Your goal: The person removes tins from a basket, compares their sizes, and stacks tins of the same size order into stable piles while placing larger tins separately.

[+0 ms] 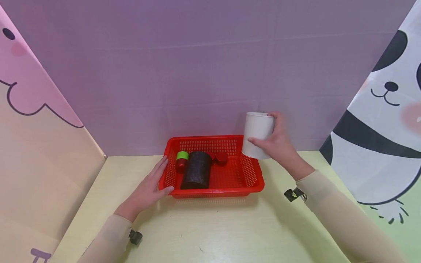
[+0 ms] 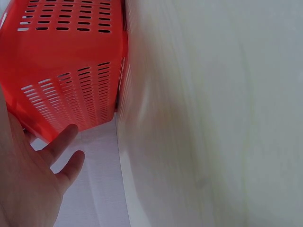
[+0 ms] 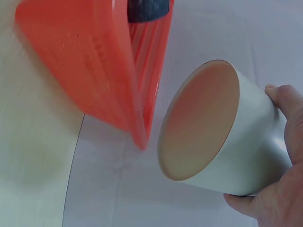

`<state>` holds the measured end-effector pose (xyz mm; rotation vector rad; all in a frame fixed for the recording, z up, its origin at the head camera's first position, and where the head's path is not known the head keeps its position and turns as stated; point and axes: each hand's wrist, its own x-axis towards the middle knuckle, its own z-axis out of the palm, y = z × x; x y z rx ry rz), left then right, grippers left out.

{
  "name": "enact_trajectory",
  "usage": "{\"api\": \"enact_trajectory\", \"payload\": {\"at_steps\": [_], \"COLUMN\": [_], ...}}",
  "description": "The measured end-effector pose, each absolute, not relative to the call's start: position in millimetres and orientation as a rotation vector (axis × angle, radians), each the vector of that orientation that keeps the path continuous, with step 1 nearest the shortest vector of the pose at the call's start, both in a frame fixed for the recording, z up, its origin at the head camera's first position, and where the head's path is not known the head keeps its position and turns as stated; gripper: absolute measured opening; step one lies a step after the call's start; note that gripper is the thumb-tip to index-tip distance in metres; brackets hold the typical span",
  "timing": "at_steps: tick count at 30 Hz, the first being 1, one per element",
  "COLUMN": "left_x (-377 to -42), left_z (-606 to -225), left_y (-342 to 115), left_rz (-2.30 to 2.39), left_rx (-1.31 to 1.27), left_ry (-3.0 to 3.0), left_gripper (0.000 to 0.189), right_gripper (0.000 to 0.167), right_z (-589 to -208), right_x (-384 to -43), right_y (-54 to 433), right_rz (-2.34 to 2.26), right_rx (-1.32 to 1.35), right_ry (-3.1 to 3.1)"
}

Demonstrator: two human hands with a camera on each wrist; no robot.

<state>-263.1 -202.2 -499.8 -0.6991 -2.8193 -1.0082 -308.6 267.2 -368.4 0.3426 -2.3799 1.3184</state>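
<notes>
Your right hand [image 1: 279, 141] curls thumb and fingers round a white cup [image 1: 258, 134], which lies at the hand's 9 o'clock, mouth downward. Your left hand [image 1: 149, 187], fingers extended and spread, touches the 9 o'clock rim of the red basket [image 1: 227, 191]. The cup is at the basket's 2 o'clock corner. Inside the basket, a dark cylinder [image 1: 197, 171] lies at 9 o'clock; a green-and-red piece [image 1: 181, 162] sits at its 10 o'clock.
</notes>
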Motion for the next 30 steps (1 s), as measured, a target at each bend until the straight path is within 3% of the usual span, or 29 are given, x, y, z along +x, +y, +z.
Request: {"api": "enact_trajectory", "payload": {"at_steps": [17, 30], "left_x": [-262, -261], "left_z": [-499, -499], "left_y": [-201, -202], "left_rz": [-1.034, -1.038], "left_rx": [-0.694, -0.7], "left_ry": [-2.817, -2.816], "left_gripper": [0.111, 0.11], "right_gripper": [0.099, 0.096], "right_z": [-405, -456], "right_x": [-332, -347], "right_y": [315, 336], "right_rz": [0.995, 0.908], "right_rx": [0.373, 0.404], "right_ry": [-2.17, -2.167]}}
